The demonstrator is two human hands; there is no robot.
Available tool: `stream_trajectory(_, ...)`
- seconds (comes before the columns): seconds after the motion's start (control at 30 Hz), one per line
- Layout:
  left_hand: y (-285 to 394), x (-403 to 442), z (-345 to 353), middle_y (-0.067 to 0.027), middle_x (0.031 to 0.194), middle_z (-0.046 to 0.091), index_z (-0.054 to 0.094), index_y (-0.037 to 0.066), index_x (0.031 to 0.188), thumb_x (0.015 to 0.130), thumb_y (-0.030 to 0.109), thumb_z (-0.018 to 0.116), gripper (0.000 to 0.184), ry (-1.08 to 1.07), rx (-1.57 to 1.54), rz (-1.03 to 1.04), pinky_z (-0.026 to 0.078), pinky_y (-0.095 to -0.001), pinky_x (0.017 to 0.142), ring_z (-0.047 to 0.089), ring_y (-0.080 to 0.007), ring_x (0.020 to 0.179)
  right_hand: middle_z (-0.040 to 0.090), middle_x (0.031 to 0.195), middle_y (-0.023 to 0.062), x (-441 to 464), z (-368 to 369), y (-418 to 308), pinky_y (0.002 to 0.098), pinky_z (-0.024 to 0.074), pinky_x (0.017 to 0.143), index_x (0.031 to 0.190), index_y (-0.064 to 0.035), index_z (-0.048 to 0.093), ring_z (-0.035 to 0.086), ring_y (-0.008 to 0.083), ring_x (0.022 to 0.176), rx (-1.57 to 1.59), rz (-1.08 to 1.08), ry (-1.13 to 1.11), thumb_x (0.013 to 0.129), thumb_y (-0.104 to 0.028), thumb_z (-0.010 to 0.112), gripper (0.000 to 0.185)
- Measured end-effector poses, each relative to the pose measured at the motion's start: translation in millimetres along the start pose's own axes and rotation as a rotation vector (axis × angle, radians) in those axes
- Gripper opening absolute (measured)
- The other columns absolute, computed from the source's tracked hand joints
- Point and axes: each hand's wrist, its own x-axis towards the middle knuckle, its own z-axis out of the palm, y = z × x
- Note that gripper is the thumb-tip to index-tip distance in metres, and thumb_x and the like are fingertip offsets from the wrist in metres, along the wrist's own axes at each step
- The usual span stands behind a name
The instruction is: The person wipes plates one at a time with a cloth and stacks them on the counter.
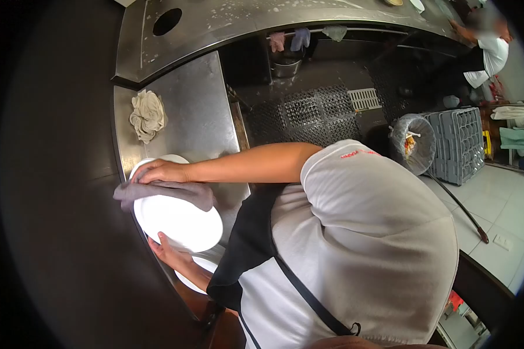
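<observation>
A white plate [179,224] is held tilted above the metal counter, with my left hand [170,253] gripping its lower edge, thumb on the rim. A grey-purple cloth [183,195] lies across the plate's upper part. My right hand [162,171] is closed on this cloth and presses it against the plate; some of its fingers are hidden. Behind my right hand, the rim of another white plate [176,158] shows. More white plates [197,273] sit below my left forearm, partly covered by it.
A crumpled cream cloth [147,116] rests on the metal counter [195,99]. Beyond runs a wet steel worktop [227,14] with a round hole. Black mats [303,113], a lined bin [412,145] and grey racks [457,145] stand on the floor side. Another person [489,55] works far right.
</observation>
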Motion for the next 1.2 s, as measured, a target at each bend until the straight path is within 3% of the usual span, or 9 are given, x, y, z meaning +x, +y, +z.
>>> stream_trajectory(0.17, 12, -37, 17, -0.0167, 0.125, 0.064, 0.047, -0.001, 0.140, 0.098, 0.022, 0.069, 0.053, -0.133, -0.021, -0.030, 0.053, -0.0401, 0.096, 0.064, -0.0265, 0.111, 0.067, 0.126, 0.0098, -58, 31, 39, 0.0331, 0.0460, 0.103, 0.126, -0.0032, 0.067, 0.061, 0.0188, 0.114, 0.104, 0.003, -0.280, 0.099, -0.025, 0.056, 0.036)
stream_trajectory(0.37, 32, -88, 47, -0.0248, 0.136, 0.057, 0.043, -0.003, 0.144, 0.101, 0.044, 0.061, 0.066, 0.281, 0.026, -0.083, 0.052, -0.0428, 0.101, 0.061, -0.0339, 0.121, 0.065, 0.128, 0.0106, -107, 42, 52, 0.0335, 0.0472, 0.102, 0.129, -0.0033, 0.065, 0.062, 0.0200, 0.113, 0.083, 0.155, -0.395, 0.099, -0.024, 0.055, 0.038)
stream_trajectory(0.4, 33, -91, 43, -0.0247, 0.144, 0.050, 0.031, 0.001, 0.152, 0.101, 0.048, 0.060, 0.075, 0.228, 0.038, -0.104, 0.050, -0.0450, 0.105, 0.056, -0.0360, 0.127, 0.065, 0.128, 0.0107, -110, 43, 54, 0.0335, 0.0474, 0.102, 0.129, -0.0033, 0.064, 0.062, 0.0202, 0.113, 0.063, 0.163, -0.410, 0.098, -0.024, 0.055, 0.038)
stream_trajectory(0.57, 17, -90, 13, -0.0133, 0.164, 0.019, 0.009, 0.013, 0.160, 0.096, 0.050, 0.066, 0.094, 0.438, 0.183, 0.422, 0.044, -0.0496, 0.113, 0.032, -0.0360, 0.147, 0.064, 0.130, 0.0113, -125, 40, 61, 0.0338, 0.0485, 0.102, 0.132, -0.0035, 0.062, 0.063, 0.0212, 0.112, -0.076, 0.239, -0.480, 0.098, -0.022, 0.055, 0.039)
stream_trajectory(0.63, 21, -97, 11, -0.0157, 0.156, 0.037, 0.025, 0.009, 0.157, 0.094, 0.050, 0.070, 0.088, 0.474, 0.234, 0.602, 0.045, -0.0470, 0.112, 0.045, -0.0350, 0.139, 0.064, 0.131, 0.0116, -138, 34, 65, 0.0340, 0.0489, 0.101, 0.133, -0.0035, 0.062, 0.063, 0.0216, 0.112, -0.179, 0.297, -0.516, 0.098, -0.022, 0.055, 0.040)
stream_trajectory(0.73, 17, -107, -5, -0.0160, 0.140, 0.058, 0.046, 0.003, 0.147, 0.092, 0.039, 0.074, 0.071, 0.226, 0.088, 0.246, 0.046, -0.0434, 0.109, 0.059, -0.0326, 0.124, 0.063, 0.132, 0.0120, -154, 21, 70, 0.0342, 0.0495, 0.101, 0.134, -0.0036, 0.060, 0.064, 0.0222, 0.112, -0.362, 0.391, -0.587, 0.097, -0.021, 0.054, 0.041)
stream_trajectory(0.9, 28, -118, -1, -0.0165, 0.131, 0.063, 0.052, -0.002, 0.140, 0.093, 0.014, 0.074, 0.055, -0.046, 0.065, 0.207, 0.047, -0.0409, 0.104, 0.062, -0.0270, 0.116, 0.062, 0.134, 0.0126, -181, 2, 69, 0.0345, 0.0506, 0.100, 0.136, -0.0037, 0.058, 0.065, 0.0231, 0.111, -0.648, 0.501, -0.704, 0.097, -0.020, 0.054, 0.043)
stream_trajectory(1.07, 14, -94, -18, -0.0201, 0.136, 0.058, 0.047, 0.001, 0.144, 0.098, 0.016, 0.067, 0.052, 0.001, -0.109, 0.128, 0.054, -0.0483, 0.097, 0.063, -0.0322, 0.114, 0.061, 0.136, 0.0132, -186, 4, 12, 0.0348, 0.0516, 0.100, 0.139, -0.0038, 0.056, 0.065, 0.0241, 0.110, -0.854, 0.324, -0.633, 0.096, -0.018, 0.053, 0.045)
stream_trajectory(1.2, 8, -78, -35, -0.0225, 0.143, 0.052, 0.042, 0.000, 0.146, 0.098, 0.023, 0.066, 0.058, 0.064, -0.112, 0.093, 0.053, -0.0492, 0.103, 0.058, -0.0353, 0.123, 0.060, 0.137, 0.0138, -178, 35, -74, 0.0350, 0.0525, 0.099, 0.141, -0.0039, 0.054, 0.066, 0.0249, 0.110, -1.003, -0.276, -0.400, 0.096, -0.017, 0.053, 0.047)
